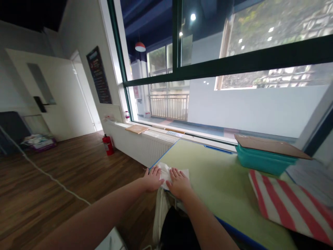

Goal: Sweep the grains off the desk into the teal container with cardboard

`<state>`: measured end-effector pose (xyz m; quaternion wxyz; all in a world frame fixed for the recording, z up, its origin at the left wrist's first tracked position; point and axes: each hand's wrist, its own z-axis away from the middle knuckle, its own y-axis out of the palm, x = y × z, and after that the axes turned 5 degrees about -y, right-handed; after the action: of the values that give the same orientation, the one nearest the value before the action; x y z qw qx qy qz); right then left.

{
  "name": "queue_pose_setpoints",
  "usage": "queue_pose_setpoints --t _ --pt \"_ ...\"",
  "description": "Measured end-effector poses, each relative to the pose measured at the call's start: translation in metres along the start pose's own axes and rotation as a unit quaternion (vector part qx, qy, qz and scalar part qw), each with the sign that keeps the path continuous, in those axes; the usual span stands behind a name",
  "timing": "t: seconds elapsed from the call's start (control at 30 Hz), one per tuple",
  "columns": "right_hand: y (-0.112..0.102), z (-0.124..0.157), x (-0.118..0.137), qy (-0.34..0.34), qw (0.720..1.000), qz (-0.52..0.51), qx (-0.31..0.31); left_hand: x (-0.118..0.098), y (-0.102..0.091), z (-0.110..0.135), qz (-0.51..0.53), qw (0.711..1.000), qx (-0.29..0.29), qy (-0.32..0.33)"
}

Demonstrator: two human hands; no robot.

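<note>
A white tissue [164,171] lies at the left corner of a pale green table [213,173] with a blue edge. My left hand [153,179] rests on the tissue's left side at the table's edge, its fingers stretched out. Beside it, my right hand [179,182] presses flat on the tissue with the fingers spread. Both thumbs point toward each other across the tissue. Neither hand is wrapped around anything. The part of the tissue under my palms is hidden.
A teal bin [262,160] with a brown board [273,146] on top stands at the table's right, behind a red-and-white striped cloth [288,201]. A radiator [153,149] runs below the window. On the wooden floor are a fire extinguisher [107,144] and a white cable [57,180].
</note>
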<state>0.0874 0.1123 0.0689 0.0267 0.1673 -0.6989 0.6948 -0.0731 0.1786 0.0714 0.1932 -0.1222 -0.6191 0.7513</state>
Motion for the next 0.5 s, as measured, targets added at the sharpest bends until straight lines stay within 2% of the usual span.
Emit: queue_pose_setpoints --t 0.07,0.17,0.27,0.4,0.5 --pt "-0.001 0.017 0.003 0.013 1.000 -0.004 0.000 -0.015 0.002 0.010 -0.005 1.000 0.004 -0.008" --pt "-0.003 0.046 -0.004 0.055 0.998 0.000 -0.009 -0.050 0.001 0.016 -0.011 1.000 0.003 0.012" --pt "-0.005 0.084 -0.021 0.132 0.991 0.013 -0.031 -0.095 -0.003 0.021 -0.012 0.998 0.008 0.065" --pt "-0.009 0.136 -0.048 0.264 0.962 0.039 -0.066 -0.157 -0.010 0.024 -0.007 0.987 0.014 0.162" --pt "-0.016 0.161 -0.066 0.323 0.942 0.055 -0.078 -0.197 -0.016 0.016 -0.001 0.975 0.016 0.220"
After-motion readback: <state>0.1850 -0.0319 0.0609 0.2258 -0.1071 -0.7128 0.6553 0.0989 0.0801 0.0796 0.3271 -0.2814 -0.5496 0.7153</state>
